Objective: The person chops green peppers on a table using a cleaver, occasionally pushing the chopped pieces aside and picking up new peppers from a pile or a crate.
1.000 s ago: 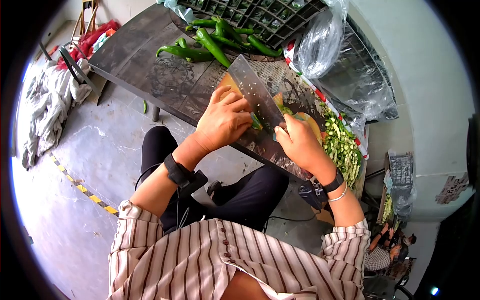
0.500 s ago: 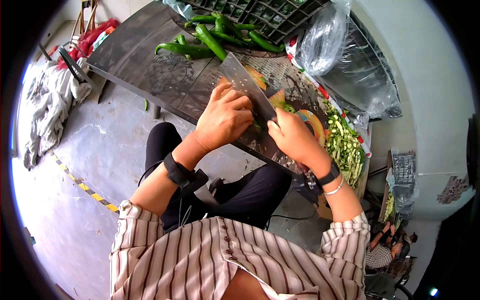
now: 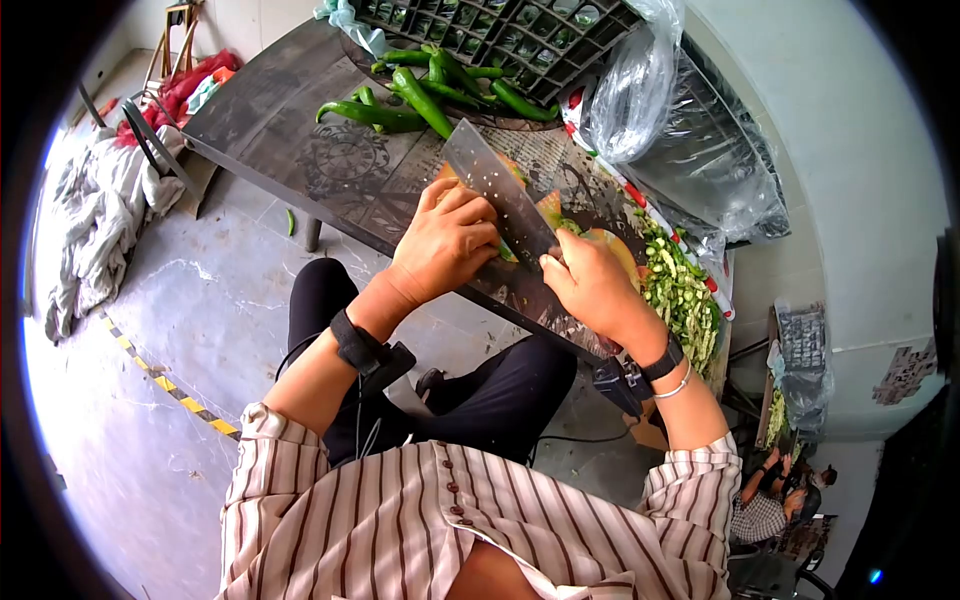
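Note:
My right hand point(image 3: 600, 285) grips a cleaver point(image 3: 500, 190), its broad blade slanting up and left, dotted with pale seeds. Close against the blade's left side, my left hand point(image 3: 447, 240) has its fingers curled over a green pepper point(image 3: 507, 250). Only a sliver of that pepper shows between hand and blade; the rest is hidden. Whole long green peppers point(image 3: 425, 100) lie in a loose pile beyond the blade tip. To the right of my right hand is a heap of chopped green pepper point(image 3: 680, 295).
Behind the peppers stands a black plastic crate point(image 3: 500, 35). Clear plastic wrapping point(image 3: 640, 95) covers something at the right. The dark table's edge point(image 3: 280, 190) runs above my knees. White cloth point(image 3: 110, 220) lies on the floor at left. Another person point(image 3: 760, 510) sits far off at lower right.
The cleaver blade has shifted slightly and shows more seeds on its face. A sliver of green pepper beside my left hand is plainer now. The whole view has moved a little.

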Motion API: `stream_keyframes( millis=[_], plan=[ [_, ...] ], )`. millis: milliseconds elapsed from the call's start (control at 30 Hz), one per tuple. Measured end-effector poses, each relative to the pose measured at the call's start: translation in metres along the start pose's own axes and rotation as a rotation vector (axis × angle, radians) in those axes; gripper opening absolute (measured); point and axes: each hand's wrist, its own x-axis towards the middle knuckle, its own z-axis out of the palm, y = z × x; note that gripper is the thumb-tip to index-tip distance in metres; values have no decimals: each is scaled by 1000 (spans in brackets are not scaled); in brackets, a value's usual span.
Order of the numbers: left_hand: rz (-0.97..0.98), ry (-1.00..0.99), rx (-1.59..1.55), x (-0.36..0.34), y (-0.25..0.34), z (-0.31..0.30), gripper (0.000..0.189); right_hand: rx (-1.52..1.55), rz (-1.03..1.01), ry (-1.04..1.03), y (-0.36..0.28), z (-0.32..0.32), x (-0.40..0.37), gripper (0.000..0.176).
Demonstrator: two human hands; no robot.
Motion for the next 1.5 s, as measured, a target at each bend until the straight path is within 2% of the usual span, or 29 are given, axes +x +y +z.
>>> stream_keyframes(
  millis=[200,433,500,767,867,1167,1267,1500],
  plan=[
    [-2,11,15,-1,2,-2,10,-6,72,-90,-4,3,0,22],
    [10,15,20,-6,4,-13,13,-42,31,-107,0,2,5,21],
    [-63,28,42,-14,5,-21,17,-26,35,-110,1,2,6,21],
    [-118,96,1,-22,0,-12,17,-67,53,-179,-3,-5,11,21],
    [-118,78,-8,-24,0,-14,14,-57,40,-170,-2,-1,11,21],
    [-114,89,17,-21,0,-13,6,73,41,39,12,19,17,19],
    [-118,83,12,-24,-1,-11,11,83,109,38,4,11,8,19],
    [-117,61,0,-22,-1,-12,10,26,23,-14,0,7,-4,21]
  ],
)
